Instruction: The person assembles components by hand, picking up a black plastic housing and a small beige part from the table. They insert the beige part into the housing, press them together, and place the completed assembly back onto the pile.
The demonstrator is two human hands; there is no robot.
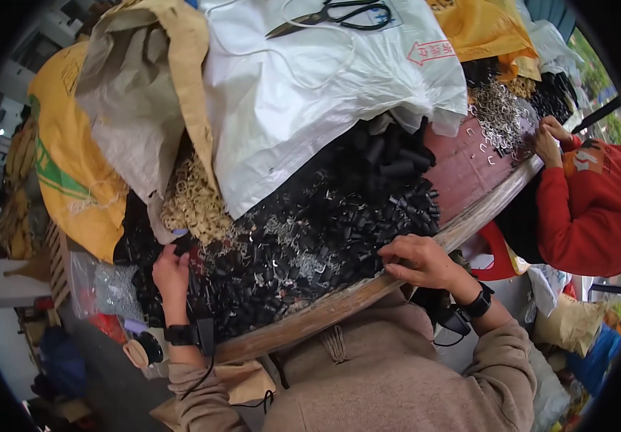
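Note:
A heap of small black plastic pieces (339,234) covers the table in front of me, with small metal clips (310,263) mixed in. At its left side my left hand (171,273) is closed, close to the lower corner of a paper-lined sack (127,93) and a pile of tan clips (196,209). What its fingers hold, if anything, is hidden. Over the heap's right edge, near the wooden table rim (339,313), my right hand (420,261) has its fingers curled together. Anything between those fingertips is too small to make out.
A white woven sack (274,108) lies across the back, with black-handled scissors (325,18) on it. A yellow sack (73,158) stands left. At right, a person in a red sweater (584,209) has both hands by a pile of metal hooks (497,115). A wire spool (145,349) stands lower left.

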